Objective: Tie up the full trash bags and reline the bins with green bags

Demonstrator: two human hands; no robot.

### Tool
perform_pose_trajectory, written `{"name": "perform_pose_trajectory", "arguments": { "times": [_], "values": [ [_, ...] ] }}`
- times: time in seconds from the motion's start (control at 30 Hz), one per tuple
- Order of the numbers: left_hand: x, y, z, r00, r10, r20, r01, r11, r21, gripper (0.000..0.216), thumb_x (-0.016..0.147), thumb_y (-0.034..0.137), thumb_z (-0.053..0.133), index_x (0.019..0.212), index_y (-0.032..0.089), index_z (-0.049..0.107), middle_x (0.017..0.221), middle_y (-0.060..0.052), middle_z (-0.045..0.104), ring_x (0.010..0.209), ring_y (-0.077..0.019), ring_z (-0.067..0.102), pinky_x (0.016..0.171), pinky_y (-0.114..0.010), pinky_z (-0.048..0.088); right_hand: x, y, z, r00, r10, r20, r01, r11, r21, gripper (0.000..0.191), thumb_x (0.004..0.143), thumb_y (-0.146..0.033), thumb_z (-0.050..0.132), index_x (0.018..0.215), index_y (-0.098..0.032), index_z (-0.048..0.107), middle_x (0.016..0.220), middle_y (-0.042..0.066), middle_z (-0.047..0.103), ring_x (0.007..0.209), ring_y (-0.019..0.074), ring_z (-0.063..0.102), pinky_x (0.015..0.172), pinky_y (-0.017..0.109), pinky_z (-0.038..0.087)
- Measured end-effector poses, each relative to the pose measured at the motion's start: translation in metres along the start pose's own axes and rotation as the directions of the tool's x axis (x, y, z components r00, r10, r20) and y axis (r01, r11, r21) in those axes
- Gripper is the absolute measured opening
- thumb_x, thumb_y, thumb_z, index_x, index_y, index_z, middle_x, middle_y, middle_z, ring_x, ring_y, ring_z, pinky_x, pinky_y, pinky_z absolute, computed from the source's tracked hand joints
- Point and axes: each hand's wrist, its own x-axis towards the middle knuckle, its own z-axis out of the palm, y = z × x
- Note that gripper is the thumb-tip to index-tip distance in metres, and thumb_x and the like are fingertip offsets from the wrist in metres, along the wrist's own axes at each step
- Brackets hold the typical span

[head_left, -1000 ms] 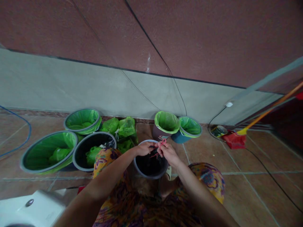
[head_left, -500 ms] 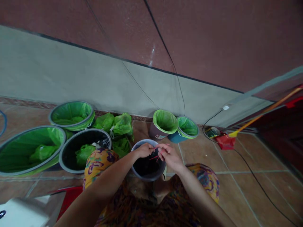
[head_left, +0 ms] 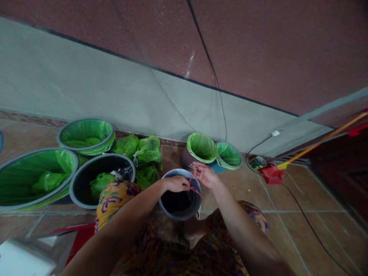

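A small grey bin (head_left: 172, 211) with a black liner stands on the tiled floor between my knees. My left hand (head_left: 176, 184) is closed over the bin's near-left rim, pinching the red drawstring (head_left: 192, 184) of the liner. My right hand (head_left: 206, 174) sits above the far rim, its fingers closed on the other end of the same red string, which stretches between the two hands.
Two small green-lined bins (head_left: 201, 148) (head_left: 229, 155) stand behind by the wall. Left are green bags (head_left: 140, 151), a grey bin with a black liner (head_left: 101, 183) and two large green-lined bins (head_left: 85, 134) (head_left: 31, 176). A red dustpan (head_left: 271, 173) and broom lie right, cables across the floor.
My right hand has moved up and away from the left, pulling the red string taut over the bin. The view has shifted slightly left and down.
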Motion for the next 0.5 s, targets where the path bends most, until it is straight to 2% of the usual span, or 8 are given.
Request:
{"name": "perform_pose_trajectory", "arguments": {
  "times": [0.1, 0.17, 0.2, 0.27, 0.3, 0.37, 0.43, 0.5],
  "values": [
    [0.002, -0.002, 0.004, 0.999, -0.003, -0.048, 0.004, 1.0, 0.005, 0.023, 0.084, 0.025, 0.052, 0.076, 0.02, 0.073, 0.071, 0.001, 0.068, 0.064, -0.0109, 0.058, 0.058, -0.02, 0.037, -0.006, 0.01, -0.004, 0.999, -0.02, -0.036, 0.023, 0.997, 0.079, 0.031, 0.064, -0.01, 0.062, 0.093, -0.02, 0.061, 0.081, 0.001, 0.068, 0.074, 0.013, 0.065, 0.072, 0.028, 0.052],
    [0.004, -0.003, 0.005, 0.997, -0.027, -0.066, 0.026, 1.0, -0.01, 0.023, 0.083, 0.024, 0.052, 0.074, 0.021, 0.072, 0.069, 0.001, 0.068, 0.064, -0.011, 0.058, 0.059, -0.019, 0.038, -0.013, 0.021, -0.008, 0.989, -0.067, -0.133, 0.079, 0.993, 0.088, 0.04, 0.06, -0.009, 0.062, 0.097, -0.023, 0.057, 0.084, -0.001, 0.068, 0.078, 0.0141, 0.067, 0.071, 0.026, 0.052],
    [0.005, -0.004, 0.005, 0.997, -0.035, -0.071, 0.034, 0.999, -0.023, 0.022, 0.082, 0.024, 0.052, 0.074, 0.021, 0.072, 0.069, 0.001, 0.068, 0.064, -0.0111, 0.058, 0.059, -0.02, 0.039, -0.017, 0.029, -0.01, 0.975, -0.084, -0.207, 0.095, 0.995, 0.041, 0.043, 0.06, -0.011, 0.062, 0.1, -0.024, 0.056, 0.082, -0.002, 0.067, 0.074, 0.014, 0.067, 0.065, 0.025, 0.051],
    [0.007, -0.007, 0.006, 0.996, -0.057, -0.075, 0.052, 0.997, -0.061, 0.022, 0.081, 0.024, 0.051, 0.073, 0.02, 0.071, 0.067, 0.001, 0.067, 0.063, -0.0113, 0.058, 0.058, -0.02, 0.04, -0.027, 0.046, -0.013, 0.942, -0.105, -0.32, 0.057, 0.986, -0.155, 0.045, 0.063, -0.02, 0.064, 0.107, -0.024, 0.054, 0.076, -0.004, 0.064, 0.06, 0.0129, 0.063, 0.051, 0.022, 0.045],
    [0.008, -0.008, 0.007, 0.994, -0.075, -0.076, 0.069, 0.994, -0.086, 0.022, 0.081, 0.024, 0.051, 0.072, 0.02, 0.071, 0.066, 0.001, 0.067, 0.062, -0.0113, 0.058, 0.057, -0.02, 0.04, -0.032, 0.056, -0.014, 0.939, -0.113, -0.325, 0.017, 0.959, -0.283, 0.044, 0.065, -0.026, 0.065, 0.108, -0.023, 0.056, 0.073, -0.003, 0.064, 0.053, 0.0121, 0.059, 0.046, 0.022, 0.04],
    [0.011, -0.011, 0.009, 0.987, -0.142, -0.078, 0.129, 0.98, -0.15, 0.023, 0.081, 0.026, 0.051, 0.07, 0.018, 0.069, 0.063, 0.0, 0.065, 0.059, -0.0112, 0.058, 0.054, -0.02, 0.04, -0.042, 0.072, -0.012, 0.964, -0.118, -0.239, -0.027, 0.85, -0.526, 0.037, 0.07, -0.036, 0.064, 0.103, -0.02, 0.062, 0.067, -0.002, 0.063, 0.045, 0.0112, 0.052, 0.042, 0.023, 0.035],
    [0.013, -0.013, 0.013, 0.971, -0.226, -0.082, 0.199, 0.948, -0.247, 0.023, 0.08, 0.028, 0.051, 0.072, 0.017, 0.07, 0.061, 0.0, 0.064, 0.057, -0.0109, 0.058, 0.052, -0.019, 0.041, -0.051, 0.083, -0.008, 0.978, -0.15, -0.146, 0.009, 0.727, -0.687, 0.028, 0.075, -0.041, 0.058, 0.09, -0.018, 0.066, 0.061, -0.001, 0.06, 0.044, 0.0112, 0.048, 0.044, 0.024, 0.035],
    [0.014, -0.014, 0.017, 0.95, -0.298, -0.091, 0.246, 0.898, -0.365, 0.023, 0.08, 0.028, 0.052, 0.074, 0.015, 0.07, 0.06, -0.001, 0.064, 0.056, -0.0107, 0.058, 0.053, -0.019, 0.043, -0.057, 0.089, -0.002, 0.966, -0.232, -0.111, 0.062, 0.628, -0.776, 0.026, 0.079, -0.041, 0.052, 0.079, -0.019, 0.066, 0.058, -0.001, 0.057, 0.048, 0.0123, 0.049, 0.048, 0.025, 0.036]
  ]
}}
